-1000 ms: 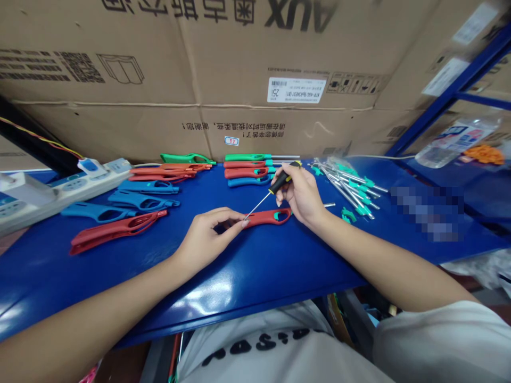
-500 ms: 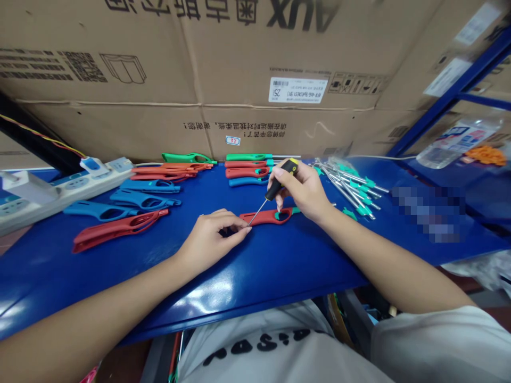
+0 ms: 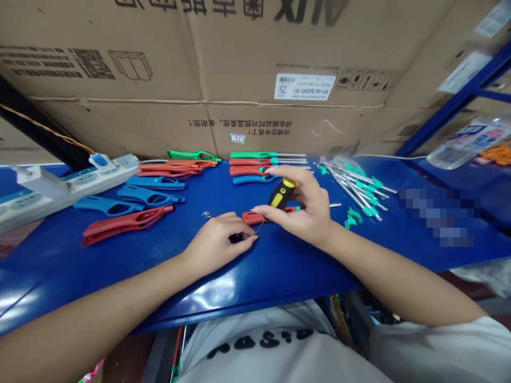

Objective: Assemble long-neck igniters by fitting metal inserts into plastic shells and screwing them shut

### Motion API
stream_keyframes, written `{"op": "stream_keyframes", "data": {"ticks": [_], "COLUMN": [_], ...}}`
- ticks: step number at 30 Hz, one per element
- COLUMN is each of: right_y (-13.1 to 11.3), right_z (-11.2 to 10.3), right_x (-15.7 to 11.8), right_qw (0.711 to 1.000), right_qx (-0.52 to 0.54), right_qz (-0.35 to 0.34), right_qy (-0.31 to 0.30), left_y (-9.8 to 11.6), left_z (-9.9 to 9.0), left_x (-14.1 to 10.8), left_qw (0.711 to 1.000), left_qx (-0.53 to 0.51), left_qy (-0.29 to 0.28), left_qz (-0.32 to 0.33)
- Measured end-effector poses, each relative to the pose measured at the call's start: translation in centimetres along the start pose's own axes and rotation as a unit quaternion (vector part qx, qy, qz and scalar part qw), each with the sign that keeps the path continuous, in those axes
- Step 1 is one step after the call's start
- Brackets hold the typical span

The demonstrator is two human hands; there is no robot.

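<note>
The right hand [image 3: 313, 213] is wrapped around a screwdriver with a stubby black-and-yellow handle [image 3: 282, 194], its thin metal shaft slanting down to the fingertips of the left hand [image 3: 217, 236], whose thumb and forefinger are brought narrowly together at the tip; whether anything small is pinched there cannot be told. Partly hidden under the right hand, a red plastic lighter-shaped casing [image 3: 251, 218] lies near the middle of the shiny blue table [image 3: 279, 276], its rounded end close to the left fingertips and a thin silver metal tube [image 3: 335, 205] showing beyond the right hand. A few small, slim metal pieces [image 3: 206, 215] lie just beyond the left knuckles. Toward the far edge, in line above the hands, sits a short row of green, red and blue plastic lighter bodies [image 3: 249, 170], silver tubes visible on some. To its right is a fanned heap of silver metal tubes with teal plastic fittings [image 3: 351, 186], with loose teal plastic clips [image 3: 353, 217] nearer the near edge. Left of the row, green, orange, blue and red plastic casings [image 3: 125, 226] spread toward the left edge, near a white power strip [image 3: 85, 181]; a large brown cardboard sheet [image 3: 247, 64] stands along the far edge
</note>
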State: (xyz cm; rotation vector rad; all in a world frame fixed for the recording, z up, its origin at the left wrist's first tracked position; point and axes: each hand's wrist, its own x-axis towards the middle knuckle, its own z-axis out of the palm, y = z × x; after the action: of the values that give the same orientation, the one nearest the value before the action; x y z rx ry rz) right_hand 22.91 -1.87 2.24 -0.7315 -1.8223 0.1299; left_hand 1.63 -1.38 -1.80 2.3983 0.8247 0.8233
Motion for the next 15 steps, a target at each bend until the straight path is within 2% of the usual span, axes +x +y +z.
{"op": "stream_keyframes", "data": {"ticks": [1, 3, 5, 7, 8, 10, 15], "right_y": [-0.1, -0.2, -0.2, -0.1, 0.0, 0.1, -0.1], "right_z": [-0.1, -0.4, -0.9, -1.4, -1.5, -1.6, -1.1], "right_x": [0.0, 0.3, 0.8, 1.2, 1.4, 1.5, 1.2], "right_qw": [1.0, 0.999, 0.986, 0.955, 0.942, 0.939, 0.978], "right_qx": [0.001, 0.035, 0.113, 0.192, 0.217, 0.23, 0.127], "right_qz": [-0.016, -0.004, 0.052, 0.101, 0.112, 0.114, 0.089], "right_qy": [0.004, -0.029, -0.112, -0.204, -0.23, -0.231, -0.136], "left_y": [0.0, 0.2, 0.3, 0.3, 0.3, 0.2, 0.3], "left_z": [0.0, 0.0, 0.0, 0.1, 0.2, 0.3, 0.4], "left_x": [0.0, 0.0, 0.0, 0.0, 0.0, 0.0, 0.2], "left_qw": [1.0, 1.0, 1.0, 0.999, 0.999, 0.998, 0.996], "left_qx": [-0.003, -0.008, -0.015, -0.024, -0.029, -0.04, -0.061], "left_qy": [0.004, 0.011, 0.016, 0.021, 0.025, 0.037, 0.049], "left_qz": [-0.001, -0.009, -0.018, -0.028, -0.032, -0.044, -0.047]}}
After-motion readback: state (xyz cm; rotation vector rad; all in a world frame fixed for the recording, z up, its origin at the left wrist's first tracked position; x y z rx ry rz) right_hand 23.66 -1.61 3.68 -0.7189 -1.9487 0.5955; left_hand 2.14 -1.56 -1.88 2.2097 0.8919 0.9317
